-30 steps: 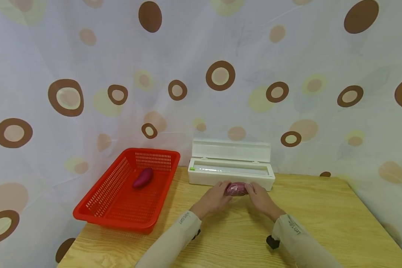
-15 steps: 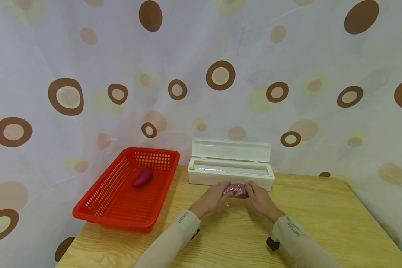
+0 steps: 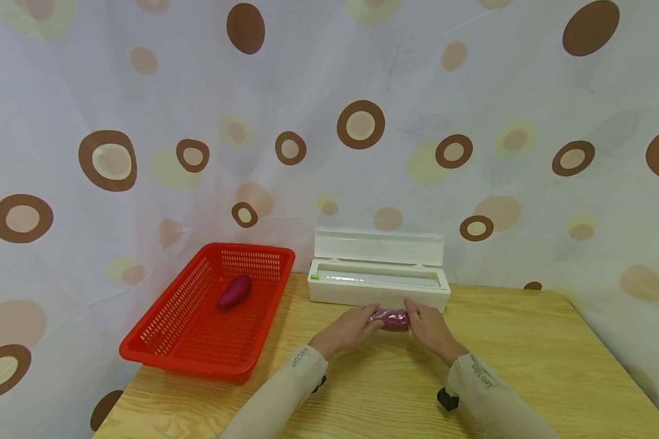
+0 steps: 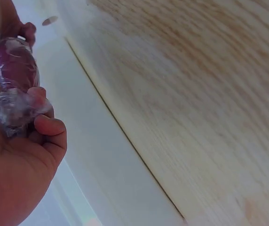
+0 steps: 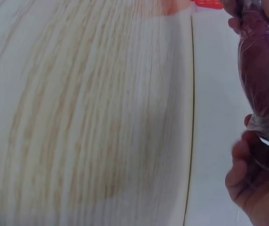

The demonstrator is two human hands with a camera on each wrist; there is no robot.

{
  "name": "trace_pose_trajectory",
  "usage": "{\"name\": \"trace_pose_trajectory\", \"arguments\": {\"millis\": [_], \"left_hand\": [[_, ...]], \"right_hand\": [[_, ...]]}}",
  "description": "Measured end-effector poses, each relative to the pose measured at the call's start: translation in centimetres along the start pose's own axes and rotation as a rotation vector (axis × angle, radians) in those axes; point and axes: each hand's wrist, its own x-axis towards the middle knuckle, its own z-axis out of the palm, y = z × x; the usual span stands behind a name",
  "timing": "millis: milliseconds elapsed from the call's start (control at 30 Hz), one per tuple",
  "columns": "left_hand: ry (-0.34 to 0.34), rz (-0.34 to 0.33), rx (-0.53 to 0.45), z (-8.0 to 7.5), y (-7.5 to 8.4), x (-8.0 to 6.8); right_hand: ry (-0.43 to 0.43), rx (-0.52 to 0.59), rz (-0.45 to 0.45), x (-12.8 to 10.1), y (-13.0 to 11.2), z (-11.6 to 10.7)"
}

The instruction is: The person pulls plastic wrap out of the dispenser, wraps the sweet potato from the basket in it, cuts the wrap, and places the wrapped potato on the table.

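Centrally, a wooden table [image 3: 527, 341] is seen, on which a red basket [image 3: 159, 341] and a white film dispenser [image 3: 379, 289] are set. Just before the dispenser, a film-wrapped purple sweet potato [image 3: 393, 319] is gripped at its ends by the left hand [image 3: 347, 330] and the right hand [image 3: 429, 328].

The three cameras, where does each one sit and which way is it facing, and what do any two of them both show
Head: worn on the head, looking forward and down at the wooden table, red basket and white dispenser box; both sleeved forearms, left hand and right hand show.
Left wrist: on the left wrist, looking along the palm across the table; left hand fingers pinch film.
Right wrist: on the right wrist; right hand fingers show.
Shared: both wrist views show the wrapped purple sweet potato beside the white box.
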Motion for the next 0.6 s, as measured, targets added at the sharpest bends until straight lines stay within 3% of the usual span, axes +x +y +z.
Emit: {"name": "trace_pose_trajectory", "arguments": {"millis": [133,300,400,600], "left_hand": [[0.006,-0.014,-0.077,-0.02,-0.03,0.21],[0.052,-0.047,-0.095,-0.01,0.11,0.27],[0.071,-0.064,-0.086,-0.04,0.35,0.21],[0.102,-0.011,-0.002,0.2,0.51,0.38]], "right_hand": [[-0.008,0.067,-0.052,-0.14,-0.3,-0.11],[-0.017,0.087,-0.077,-0.11,-0.41,-0.01],[-0.013,0.076,-0.027,-0.04,-0.3,0.03],[0.006,0.059,0.065,0.19,-0.27,0.05]]}}
